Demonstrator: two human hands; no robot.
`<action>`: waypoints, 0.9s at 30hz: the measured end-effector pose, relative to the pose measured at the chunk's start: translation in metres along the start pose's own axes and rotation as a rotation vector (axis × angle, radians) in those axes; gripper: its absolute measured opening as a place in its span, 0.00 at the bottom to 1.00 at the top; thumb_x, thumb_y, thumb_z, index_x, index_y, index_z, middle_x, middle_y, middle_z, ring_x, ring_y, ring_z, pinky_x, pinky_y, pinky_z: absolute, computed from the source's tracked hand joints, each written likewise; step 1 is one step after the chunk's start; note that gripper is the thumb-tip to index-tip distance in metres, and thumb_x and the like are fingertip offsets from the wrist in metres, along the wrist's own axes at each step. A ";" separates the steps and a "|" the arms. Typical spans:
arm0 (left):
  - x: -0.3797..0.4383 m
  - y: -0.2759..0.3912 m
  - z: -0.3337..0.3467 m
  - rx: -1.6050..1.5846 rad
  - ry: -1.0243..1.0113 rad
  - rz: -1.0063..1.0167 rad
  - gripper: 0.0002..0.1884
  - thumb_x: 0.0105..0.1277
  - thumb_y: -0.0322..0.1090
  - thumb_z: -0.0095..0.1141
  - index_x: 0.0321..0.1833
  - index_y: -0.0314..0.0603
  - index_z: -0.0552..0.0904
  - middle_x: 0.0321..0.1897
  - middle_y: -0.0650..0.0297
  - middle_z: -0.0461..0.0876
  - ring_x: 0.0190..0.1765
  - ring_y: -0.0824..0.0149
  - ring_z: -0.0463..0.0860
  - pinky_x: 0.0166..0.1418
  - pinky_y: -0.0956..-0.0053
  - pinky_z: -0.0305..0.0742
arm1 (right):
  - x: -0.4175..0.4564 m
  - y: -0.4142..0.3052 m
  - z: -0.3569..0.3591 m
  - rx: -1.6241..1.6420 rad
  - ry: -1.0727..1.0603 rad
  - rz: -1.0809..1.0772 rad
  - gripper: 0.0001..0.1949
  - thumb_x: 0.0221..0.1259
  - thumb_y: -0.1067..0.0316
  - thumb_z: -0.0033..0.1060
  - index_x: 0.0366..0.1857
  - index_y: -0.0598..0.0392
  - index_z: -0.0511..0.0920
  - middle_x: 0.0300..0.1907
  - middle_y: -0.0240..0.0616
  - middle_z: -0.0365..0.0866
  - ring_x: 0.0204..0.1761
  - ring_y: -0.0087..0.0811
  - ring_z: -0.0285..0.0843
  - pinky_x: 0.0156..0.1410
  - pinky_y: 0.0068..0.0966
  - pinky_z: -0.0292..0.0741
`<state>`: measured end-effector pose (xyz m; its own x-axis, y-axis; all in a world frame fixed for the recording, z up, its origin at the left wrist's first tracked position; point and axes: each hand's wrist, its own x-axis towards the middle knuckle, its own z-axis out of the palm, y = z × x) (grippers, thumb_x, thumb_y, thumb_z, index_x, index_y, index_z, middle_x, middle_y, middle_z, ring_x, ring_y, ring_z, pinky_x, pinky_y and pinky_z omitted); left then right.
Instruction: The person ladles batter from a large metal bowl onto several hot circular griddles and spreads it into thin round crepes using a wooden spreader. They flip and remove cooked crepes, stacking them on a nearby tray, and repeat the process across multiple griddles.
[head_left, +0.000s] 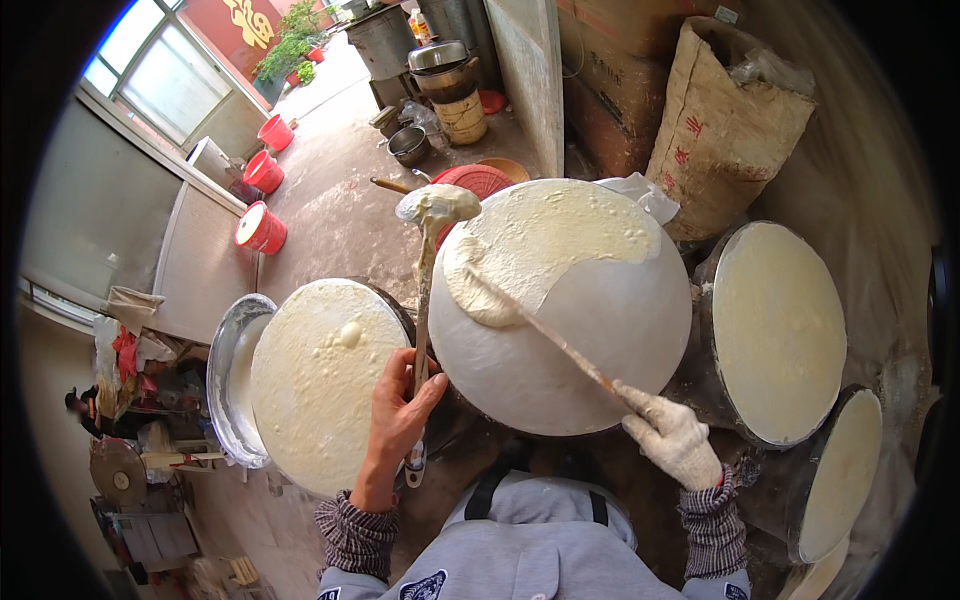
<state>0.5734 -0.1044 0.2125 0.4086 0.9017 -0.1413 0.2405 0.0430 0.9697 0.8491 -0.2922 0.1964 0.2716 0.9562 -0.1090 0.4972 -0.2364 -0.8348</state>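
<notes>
Bare, my left hand (399, 409) grips the handle of a batter-coated ladle (439, 204), its bowl up beyond the griddle's left edge. A white, stained glove covers my right hand (667, 431), which holds a long thin wooden spreader (559, 339). The spreader's far end touches thick pale batter (480, 289) on the round griddle (622, 337) before me. Batter covers the far and left part of that griddle; its near right surface is bare. To the left, another round griddle (322, 382) bears a full sheet of batter with bubbles.
Two more batter-covered griddles (780, 334), (840, 476) stand at right. A metal basin (217, 375) with whitish liquid adjoins the left griddle. Beyond are red buckets (262, 229), a red plastic basket (476, 180), a pot (409, 146) and a large sack (727, 127). A person (86, 409) is at far left.
</notes>
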 end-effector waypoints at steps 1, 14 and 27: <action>-0.003 0.001 0.001 -0.009 0.008 0.000 0.11 0.69 0.32 0.61 0.48 0.39 0.74 0.28 0.76 0.71 0.30 0.84 0.66 0.33 0.87 0.60 | 0.010 0.001 -0.006 0.082 -0.010 0.032 0.21 0.63 0.68 0.61 0.61 0.52 0.77 0.45 0.48 0.85 0.45 0.46 0.85 0.52 0.32 0.81; -0.028 0.021 -0.003 -0.283 -0.014 -0.119 0.11 0.69 0.29 0.60 0.49 0.43 0.72 0.25 0.77 0.69 0.23 0.85 0.64 0.26 0.87 0.55 | 0.061 -0.011 -0.030 0.058 -0.182 0.184 0.21 0.66 0.65 0.57 0.63 0.50 0.76 0.57 0.45 0.82 0.57 0.39 0.82 0.62 0.27 0.75; -0.042 0.063 -0.018 -0.610 -0.029 -0.182 0.12 0.74 0.33 0.48 0.55 0.37 0.70 0.18 0.72 0.60 0.15 0.80 0.58 0.15 0.85 0.55 | 0.037 -0.006 -0.038 0.017 -0.127 0.117 0.19 0.67 0.66 0.56 0.61 0.51 0.78 0.55 0.44 0.83 0.57 0.39 0.82 0.63 0.28 0.76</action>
<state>0.5561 -0.1317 0.2834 0.4345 0.8450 -0.3118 -0.2325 0.4397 0.8676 0.8877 -0.2621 0.2176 0.2203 0.9366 -0.2724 0.4543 -0.3457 -0.8211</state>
